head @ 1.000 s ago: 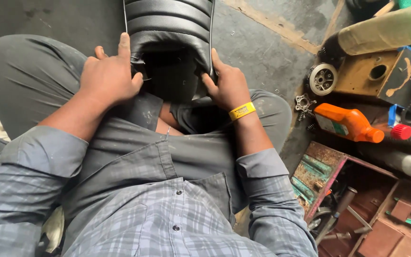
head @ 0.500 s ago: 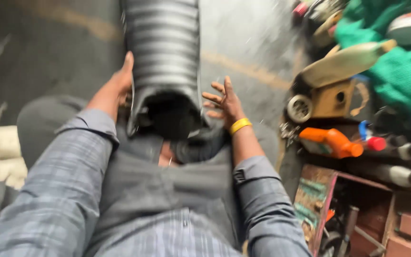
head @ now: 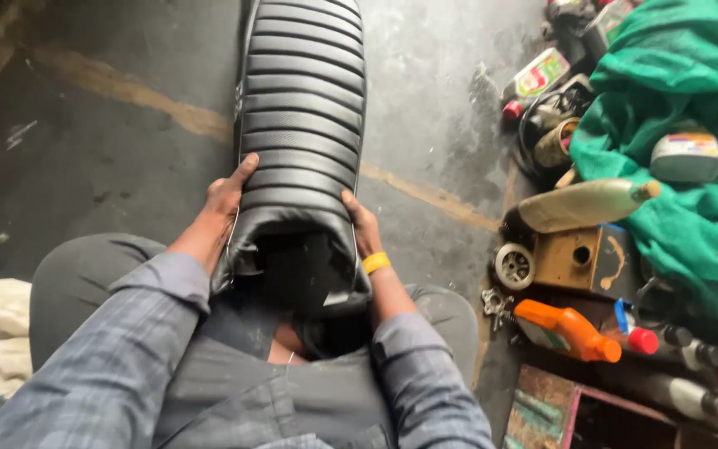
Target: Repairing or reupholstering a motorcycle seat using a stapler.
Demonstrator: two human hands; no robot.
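Both hands, left hand (head: 224,199) and right hand (head: 361,223), close their fingers on the ribbed black seat (head: 302,125); the cover's near edge hangs loose, apparently unfinished.

Black ribbed seat (head: 302,125): long, padded vinyl, crosswise ribs along its whole top. Lies lengthwise on the concrete, running from the top centre of the frame down to the middle. Near end sits raised at the person's lap, cover edge loose and curled there, dark hollow underside showing at frame centre.
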